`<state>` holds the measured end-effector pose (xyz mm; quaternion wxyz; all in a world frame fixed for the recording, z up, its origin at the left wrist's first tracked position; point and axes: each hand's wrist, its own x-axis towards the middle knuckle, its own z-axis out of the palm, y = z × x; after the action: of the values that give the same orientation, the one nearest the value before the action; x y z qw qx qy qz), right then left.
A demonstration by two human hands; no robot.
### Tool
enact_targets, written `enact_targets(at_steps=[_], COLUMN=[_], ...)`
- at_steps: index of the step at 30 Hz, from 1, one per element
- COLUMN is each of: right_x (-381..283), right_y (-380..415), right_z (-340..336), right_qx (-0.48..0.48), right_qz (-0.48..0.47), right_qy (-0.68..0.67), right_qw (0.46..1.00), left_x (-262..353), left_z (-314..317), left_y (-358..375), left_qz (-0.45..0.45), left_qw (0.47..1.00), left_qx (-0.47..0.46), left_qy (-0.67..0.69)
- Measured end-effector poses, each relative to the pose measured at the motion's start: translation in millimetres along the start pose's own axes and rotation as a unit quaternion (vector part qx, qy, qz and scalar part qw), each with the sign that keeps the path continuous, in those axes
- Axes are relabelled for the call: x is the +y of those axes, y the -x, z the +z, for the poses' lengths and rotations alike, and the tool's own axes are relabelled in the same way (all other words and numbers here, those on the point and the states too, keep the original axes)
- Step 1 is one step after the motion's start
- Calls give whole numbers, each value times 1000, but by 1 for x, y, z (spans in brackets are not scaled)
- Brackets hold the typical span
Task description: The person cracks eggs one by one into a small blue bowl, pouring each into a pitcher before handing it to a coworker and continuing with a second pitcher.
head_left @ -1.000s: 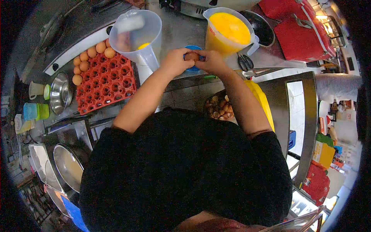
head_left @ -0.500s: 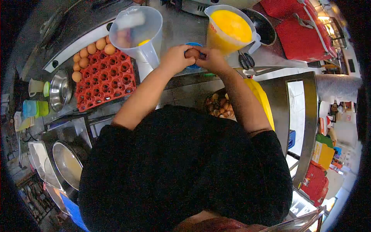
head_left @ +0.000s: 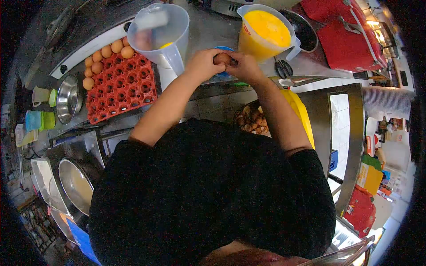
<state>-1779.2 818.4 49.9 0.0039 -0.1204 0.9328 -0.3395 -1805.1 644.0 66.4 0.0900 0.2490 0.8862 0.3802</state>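
Between my left hand [head_left: 205, 63] and my right hand [head_left: 244, 66] is a brown egg [head_left: 222, 58], gripped by the fingers of both. A blue bowl [head_left: 224, 48] lies right beneath it, mostly covered by my hands. Left of my hands stands a clear plastic jug [head_left: 177, 26] with a little yellow yolk inside. On the right, a second jug [head_left: 248, 46] is filled high with yellow liquid egg. Brown eggs [head_left: 106, 52] sit along the far and left edges of a red egg tray [head_left: 148, 95], whose other hollows hold nothing.
Black-handled scissors [head_left: 283, 68] lie beside the full jug, with a dark pan [head_left: 306, 33] and a red bag [head_left: 346, 46] beyond. Below the counter, a container of eggshells [head_left: 254, 120] stands by a yellow object [head_left: 299, 111]. A steel bowl [head_left: 70, 99] rests at left.
Both hands stay together on the egg with barely any movement. The view has shifted slightly.
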Motion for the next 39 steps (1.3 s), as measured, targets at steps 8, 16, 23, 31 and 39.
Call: enact_targets(at_steps=[8, 16, 23, 31, 39], right_x=[-13, -6, 9, 7, -25], right_y=[3, 2, -1, -3, 0], right_z=[-10, -6, -7, -3, -10], right_qx=[-19, 7, 8, 78, 141], right_qz=[-5, -26, -9, -105, -35], right_qy=[-57, -2, 12, 106, 169], right_qw=[998, 1000, 1000, 986, 975], left_x=[2, 7, -9, -6, 5], left_z=[-1, -5, 3, 5, -2], left_y=[1, 1, -2, -9, -13], left_qz=[15, 16, -2, 32, 81], left_qw=[1000, 1000, 999, 993, 979], left_qx=[17, 10, 40, 61, 164], left_qy=[4, 20, 18, -99, -87])
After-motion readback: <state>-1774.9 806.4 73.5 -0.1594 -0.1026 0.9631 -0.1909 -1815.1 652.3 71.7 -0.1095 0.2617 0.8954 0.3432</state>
